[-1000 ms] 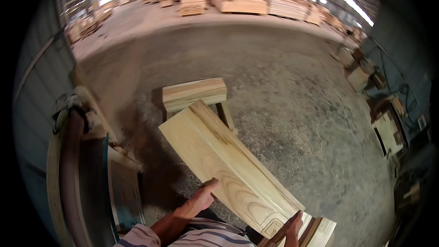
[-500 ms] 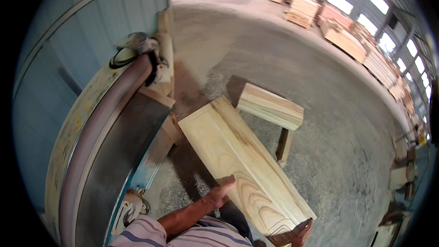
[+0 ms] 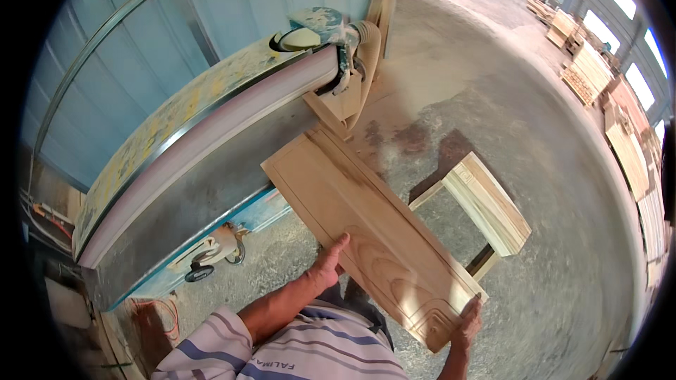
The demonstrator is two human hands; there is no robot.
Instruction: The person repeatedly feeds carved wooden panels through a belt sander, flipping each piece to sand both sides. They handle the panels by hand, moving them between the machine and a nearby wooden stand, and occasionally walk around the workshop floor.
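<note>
A long wooden panel with curved grain lies across my two hands, tilted in front of my body. My left hand grips its near long edge, thumb on top and fingers hidden below. At the near right end, my right hand holds the panel's short edge. The panel's far end reaches over the edge of the dark metal table of a belt sander; whether it touches cannot be told. The pinkish sanding belt runs upright along the back of that table.
Pale boards lie stacked on a low wooden support to the right, above the concrete floor. A hand wheel sticks out from the sander's front. A blue metal wall rises behind the sander. Timber stacks line the far right.
My view has swung left, showing more of the sander. The panel has come closer to the sander's table, still in both hands.
</note>
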